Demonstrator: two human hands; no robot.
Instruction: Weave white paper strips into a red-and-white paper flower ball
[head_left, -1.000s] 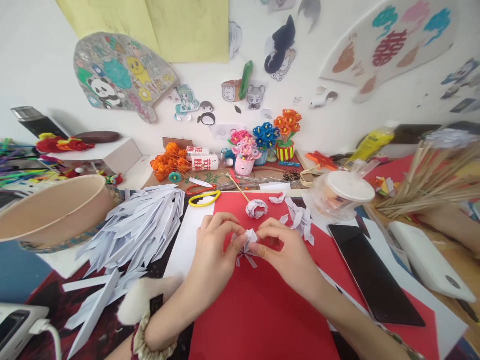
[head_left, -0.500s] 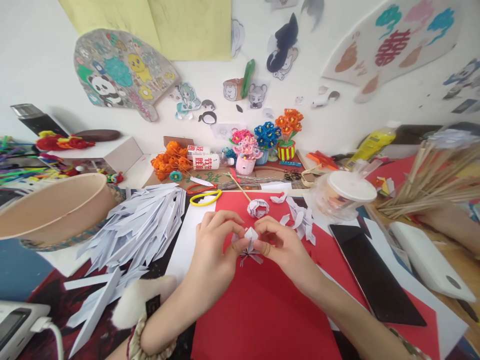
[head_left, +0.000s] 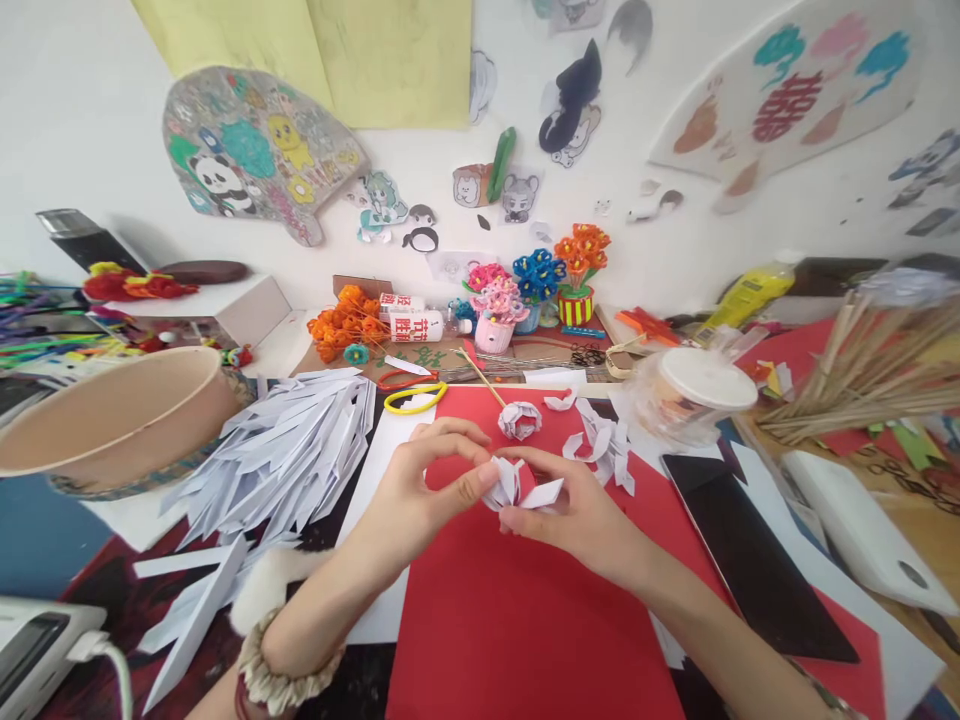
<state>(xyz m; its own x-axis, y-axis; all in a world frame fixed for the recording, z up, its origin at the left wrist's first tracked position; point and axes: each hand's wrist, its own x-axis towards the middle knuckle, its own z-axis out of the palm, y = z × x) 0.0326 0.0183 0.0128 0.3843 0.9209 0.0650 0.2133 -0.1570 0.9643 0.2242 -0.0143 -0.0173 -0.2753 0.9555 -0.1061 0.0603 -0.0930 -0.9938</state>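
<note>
A white folded-paper flower [head_left: 510, 484] is held between my hands above a red sheet [head_left: 525, 620]. My left hand [head_left: 442, 475] pinches its left side between thumb and fingers. Around its right side and underneath wraps my right hand [head_left: 574, 510], thumb in front. One folded strip sticks out to the right from the flower. Just beyond my fingers, a round paper flower on a stick [head_left: 519, 420] lies on the red sheet. Loose folded paper pieces [head_left: 604, 440] lie to its right.
Left of my arms is a pile of folded white strips [head_left: 277, 460] beside a large clay-coloured bowl [head_left: 112, 410]. Yellow-handled scissors [head_left: 415, 397] lie ahead. To the right are a black tablet [head_left: 757, 560], a lidded cup [head_left: 705, 380] and a bundle of sticks [head_left: 847, 350].
The paper flower has been turned in my hands, so its open petals now show. My right hand has moved around beneath it. A person's arm at the far right has gone from view.
</note>
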